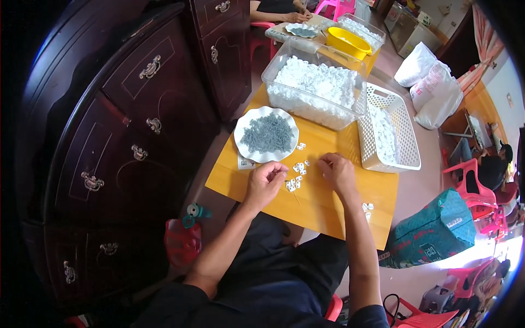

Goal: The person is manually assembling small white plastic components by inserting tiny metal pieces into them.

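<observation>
My left hand (264, 186) is closed, thumb and fingertips pinched together beside the scalloped white plate (240, 151). My right hand (339, 174) is closed too, its fingers curled together over the table; whatever either hand holds is too small to make out. Between the hands lie several small white plastic pieces (298, 167) with dark holes. A thin stick (297, 198) rests just below them. The plate bears a heap of small dark grey pieces (268, 133). More white pieces (368, 208) lie beside my right forearm.
Behind the plate stands a clear bin (284, 98) heaped with white pieces. A white slotted basket (404, 147) stands at the table's right. Dark cabinets (126, 109) line the left. A teal bag (432, 232) stands right on the floor. Across the far table another person's hands (299, 15) show.
</observation>
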Available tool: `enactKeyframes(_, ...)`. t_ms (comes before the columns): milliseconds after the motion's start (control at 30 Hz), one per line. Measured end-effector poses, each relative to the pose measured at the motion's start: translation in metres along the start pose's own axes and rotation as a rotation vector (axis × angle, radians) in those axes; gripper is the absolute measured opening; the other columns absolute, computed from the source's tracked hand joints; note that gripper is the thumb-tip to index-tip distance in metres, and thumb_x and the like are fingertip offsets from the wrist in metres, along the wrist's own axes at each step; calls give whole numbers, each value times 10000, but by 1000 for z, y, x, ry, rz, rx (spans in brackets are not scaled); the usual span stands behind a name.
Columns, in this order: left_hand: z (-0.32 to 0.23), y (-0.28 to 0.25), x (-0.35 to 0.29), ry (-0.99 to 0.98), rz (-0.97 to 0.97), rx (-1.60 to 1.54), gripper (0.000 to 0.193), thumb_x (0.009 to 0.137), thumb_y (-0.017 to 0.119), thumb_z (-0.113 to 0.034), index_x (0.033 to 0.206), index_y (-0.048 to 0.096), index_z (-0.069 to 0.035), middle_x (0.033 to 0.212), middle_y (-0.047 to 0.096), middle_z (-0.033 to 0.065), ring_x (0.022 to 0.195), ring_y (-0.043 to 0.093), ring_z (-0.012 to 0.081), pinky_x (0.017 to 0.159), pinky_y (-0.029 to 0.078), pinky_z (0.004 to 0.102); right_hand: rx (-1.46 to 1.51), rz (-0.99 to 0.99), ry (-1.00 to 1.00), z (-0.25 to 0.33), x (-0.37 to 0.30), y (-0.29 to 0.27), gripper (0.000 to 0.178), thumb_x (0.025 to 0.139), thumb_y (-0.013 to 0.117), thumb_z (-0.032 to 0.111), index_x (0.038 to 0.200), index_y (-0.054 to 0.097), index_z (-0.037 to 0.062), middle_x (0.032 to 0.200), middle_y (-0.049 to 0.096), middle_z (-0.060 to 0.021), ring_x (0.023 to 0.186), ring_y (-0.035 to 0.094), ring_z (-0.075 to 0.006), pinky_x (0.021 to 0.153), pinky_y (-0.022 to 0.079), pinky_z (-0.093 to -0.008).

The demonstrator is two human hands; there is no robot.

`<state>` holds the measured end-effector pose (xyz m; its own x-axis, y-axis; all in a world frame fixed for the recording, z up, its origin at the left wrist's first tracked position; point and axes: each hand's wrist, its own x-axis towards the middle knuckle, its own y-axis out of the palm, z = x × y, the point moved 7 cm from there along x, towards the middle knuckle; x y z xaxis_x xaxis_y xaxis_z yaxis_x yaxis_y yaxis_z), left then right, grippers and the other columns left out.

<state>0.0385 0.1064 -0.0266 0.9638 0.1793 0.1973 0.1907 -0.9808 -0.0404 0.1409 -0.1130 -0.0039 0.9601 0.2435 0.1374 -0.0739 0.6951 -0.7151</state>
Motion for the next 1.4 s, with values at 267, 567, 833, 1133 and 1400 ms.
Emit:
enactKeyframes(267, 0, -8, -1, 1, -29, -16, 69, 963, 644, 7, 1023, 677, 3, 844, 621, -59, 702, 527, 0, 618, 432, 182, -142, 42, -174, 29, 13, 33, 108, 810, 741, 192, 869, 753, 103, 881, 716, -135, 812, 708, -344, 733, 568, -443)
enactKeyframes(567, -9, -2, 0, 55, -5, 98, 86, 924, 669, 33, 1005, 678, 5, 821, 628, -45, 666, 518, -6, 579, 411, 181, 71, -27, -84, 9, 7, 20, 142, 909, 685, 162, 924, 670, 22, 863, 724, -150, 753, 708, -310, 705, 559, -391)
enactKeyframes(833, -14, 19, -8, 11, 71, 83, 73, 912, 655, 48, 973, 681, 19, 808, 640, -31, 637, 524, 5, 562, 411, 194, 523, -55, 114, 2, -78, 4, 129, 1008, 629, 76, 1070, 671, -30, 853, 660, -17, 740, 591, -80, 690, 505, -252)
enactKeyframes(1133, -10, 57, -23, -37, 253, 76, 129, 900, 639, 49, 1016, 682, 13, 854, 693, 60, 679, 630, 78, 603, 495, 254, 716, -36, 229, -7, -134, 24, 139, 1000, 640, 60, 1122, 673, 2, 876, 654, -4, 778, 582, -63, 726, 495, -229)
enactKeyframes(1400, -17, 75, -34, -30, 349, 126, 178, 922, 662, 54, 1094, 645, 14, 886, 650, 12, 729, 590, 28, 655, 491, 211, 769, -24, 186, -8, -137, 26, 160, 986, 651, 68, 1120, 574, 28, 845, 643, 0, 745, 580, -54, 673, 477, -227)
